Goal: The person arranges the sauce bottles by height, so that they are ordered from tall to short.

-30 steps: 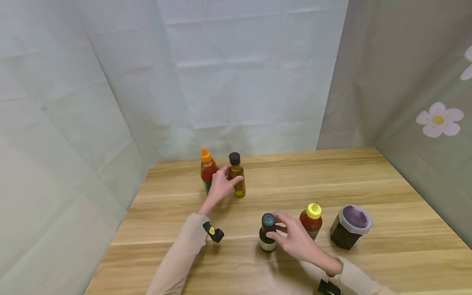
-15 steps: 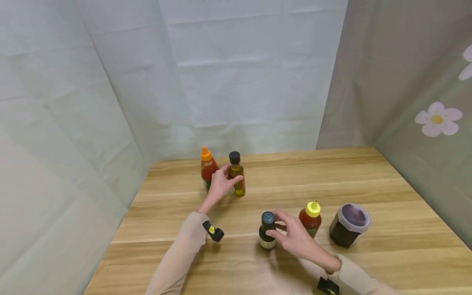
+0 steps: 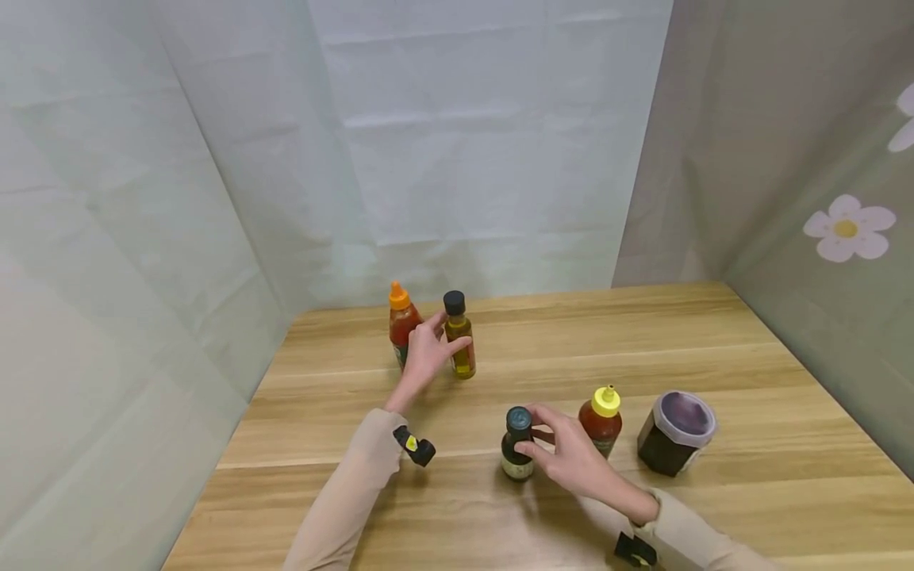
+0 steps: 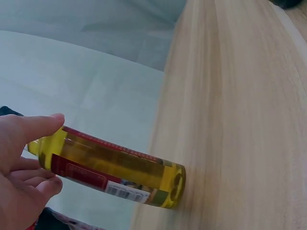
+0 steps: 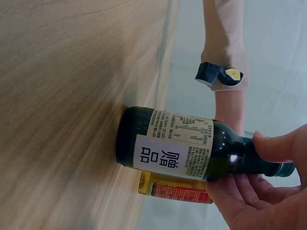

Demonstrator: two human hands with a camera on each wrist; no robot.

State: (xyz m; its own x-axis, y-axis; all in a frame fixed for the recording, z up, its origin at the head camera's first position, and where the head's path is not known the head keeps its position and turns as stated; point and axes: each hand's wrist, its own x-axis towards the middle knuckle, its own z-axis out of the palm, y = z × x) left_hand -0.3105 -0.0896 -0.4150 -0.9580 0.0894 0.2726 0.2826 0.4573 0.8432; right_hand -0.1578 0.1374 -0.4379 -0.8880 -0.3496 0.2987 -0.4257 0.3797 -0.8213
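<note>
My left hand (image 3: 426, 350) grips a small oil bottle (image 3: 462, 354) with a black cap, thumb on one side of its upper part and fingers on the other. Yellow oil and a red label show on this bottle (image 4: 112, 165) in the left wrist view. Just left of that hand stands a red sauce bottle (image 3: 402, 325) with an orange tip, partly hidden. Nearer the front, my right hand (image 3: 571, 458) pinches the neck of a dark glass bottle (image 3: 517, 458). Its cream and white label (image 5: 160, 155) faces the right wrist camera. Both held bottles stand upright on the table.
Right of my right hand stands a red sauce bottle (image 3: 601, 424) with a yellow cap, partly behind the hand. Beside it is a dark jar (image 3: 664, 450) with a translucent purplish lid. The wooden table (image 3: 750, 381) meets hanging cloth (image 3: 485, 174) at the back and sides.
</note>
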